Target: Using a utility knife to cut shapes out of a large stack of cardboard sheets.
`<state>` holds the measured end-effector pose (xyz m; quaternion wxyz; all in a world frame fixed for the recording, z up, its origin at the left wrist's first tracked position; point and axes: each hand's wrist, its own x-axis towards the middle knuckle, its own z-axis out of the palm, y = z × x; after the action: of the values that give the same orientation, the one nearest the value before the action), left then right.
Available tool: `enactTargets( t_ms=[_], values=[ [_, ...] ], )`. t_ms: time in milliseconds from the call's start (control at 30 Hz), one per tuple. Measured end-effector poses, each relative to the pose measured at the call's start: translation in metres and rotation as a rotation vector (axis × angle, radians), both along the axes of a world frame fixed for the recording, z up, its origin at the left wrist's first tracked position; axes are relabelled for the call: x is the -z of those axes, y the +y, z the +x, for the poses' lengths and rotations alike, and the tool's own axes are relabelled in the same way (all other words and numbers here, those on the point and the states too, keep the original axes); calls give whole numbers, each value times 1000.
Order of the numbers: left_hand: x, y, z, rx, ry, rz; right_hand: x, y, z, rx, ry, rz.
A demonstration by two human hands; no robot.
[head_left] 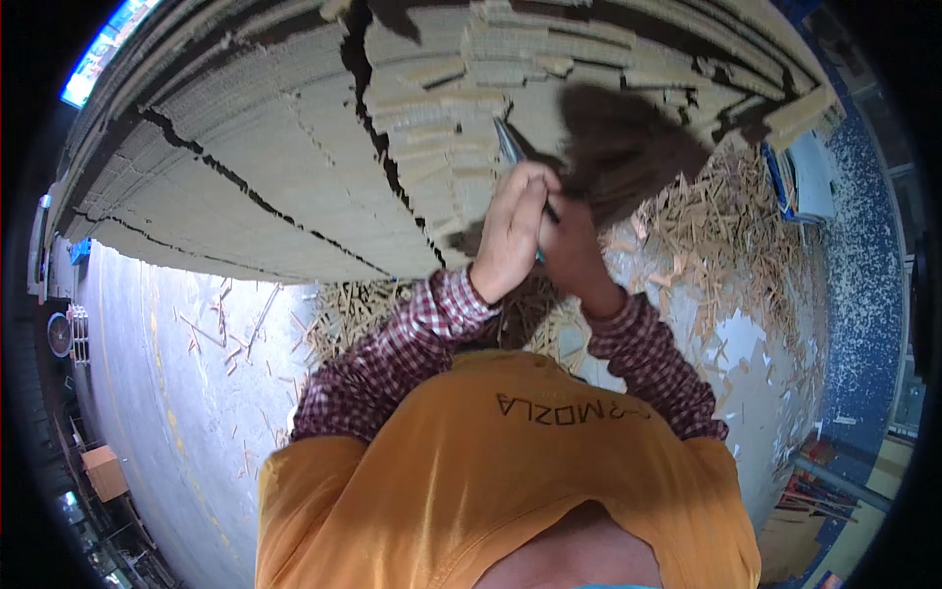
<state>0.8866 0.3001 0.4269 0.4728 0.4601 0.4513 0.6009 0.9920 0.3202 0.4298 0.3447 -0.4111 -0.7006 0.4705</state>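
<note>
Both hands are together at the middle of the view, closed round a slim metal-tipped hand tool (510, 144). My left hand (510, 234) covers much of its grip, and my right hand (572, 247) presses in beside it with fingers wrapped. A bit of teal shows below the hands; the rest of the grip is hidden, so the tool's exact kind is unclear. Its tip meets the face of a tall stack of cardboard sheets (265, 128). Dark jagged gaps run through the stack, and torn strips stick out of it near the tip.
Cardboard scraps (726, 236) lie heaped on the floor below the stack at right, with more strewn at left. White and blue sheets (810, 177) stand at the far right. A brown box (105, 472) sits at the left edge, and a pipe (844, 481) crosses at lower right.
</note>
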Motion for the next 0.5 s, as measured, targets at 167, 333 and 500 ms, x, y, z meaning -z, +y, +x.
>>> enactTargets(
  t_ms=[167, 333, 500],
  values=[
    [-6, -19, -3, 12, 70, 43, -4, -14, -2, -31, 100, 193],
    [32, -59, -6, 80, 32, 44, -1, -31, 12, -205, -151, -33],
    [49, -64, -27, -221, -23, 126, -5, -20, 29, -401, -248, -343]
  ],
)
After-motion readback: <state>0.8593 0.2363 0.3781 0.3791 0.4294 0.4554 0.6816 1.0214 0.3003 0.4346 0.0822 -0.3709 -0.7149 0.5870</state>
